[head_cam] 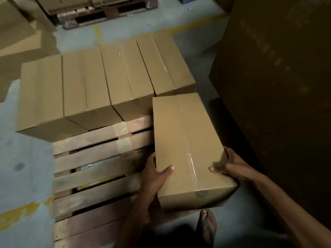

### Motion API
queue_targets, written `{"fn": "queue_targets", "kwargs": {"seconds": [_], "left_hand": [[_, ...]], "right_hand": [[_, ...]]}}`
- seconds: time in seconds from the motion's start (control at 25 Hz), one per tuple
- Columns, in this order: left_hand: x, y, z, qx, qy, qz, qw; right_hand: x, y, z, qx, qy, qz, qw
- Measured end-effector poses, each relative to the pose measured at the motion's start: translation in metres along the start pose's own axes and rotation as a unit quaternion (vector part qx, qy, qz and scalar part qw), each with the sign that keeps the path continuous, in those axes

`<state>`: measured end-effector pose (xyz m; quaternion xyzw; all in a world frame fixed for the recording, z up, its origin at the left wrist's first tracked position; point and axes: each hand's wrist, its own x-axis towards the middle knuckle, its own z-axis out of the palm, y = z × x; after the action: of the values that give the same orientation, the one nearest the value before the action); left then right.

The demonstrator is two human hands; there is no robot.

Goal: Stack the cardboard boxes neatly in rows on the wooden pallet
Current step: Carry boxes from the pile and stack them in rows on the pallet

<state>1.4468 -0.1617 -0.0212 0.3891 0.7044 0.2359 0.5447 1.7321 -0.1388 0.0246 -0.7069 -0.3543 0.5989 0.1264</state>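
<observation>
Cardboard box (188, 149) gripped at both sides by left hand (155, 171) and right hand (231, 165), at the wooden pallet's (100, 158) right edge, just behind a row of four boxes (100, 83).

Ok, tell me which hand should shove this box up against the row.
Left, probably. The left hand grips the held box, forearm running along it towards the row of boxes; the right hand reaches in crosswise.

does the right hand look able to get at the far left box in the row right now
Probably not: the right hand grips the held box, and the far-left box sits well off to the other side.
</observation>
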Motion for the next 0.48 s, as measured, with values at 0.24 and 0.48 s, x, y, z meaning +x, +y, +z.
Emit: {"fn": "queue_targets", "kwargs": {"seconds": [0.24,0.48], "left_hand": [[0.085,-0.061,0.076,-0.026,0.033,0.011,0.999],[0.115,-0.102,0.123,-0.049,0.055,0.028,0.997]], "right_hand": [[0.126,0.060,-0.027,0.009,-0.016,-0.034,0.999],[0.181,0.100,-0.039,-0.005,0.005,-0.055,0.998]]}}
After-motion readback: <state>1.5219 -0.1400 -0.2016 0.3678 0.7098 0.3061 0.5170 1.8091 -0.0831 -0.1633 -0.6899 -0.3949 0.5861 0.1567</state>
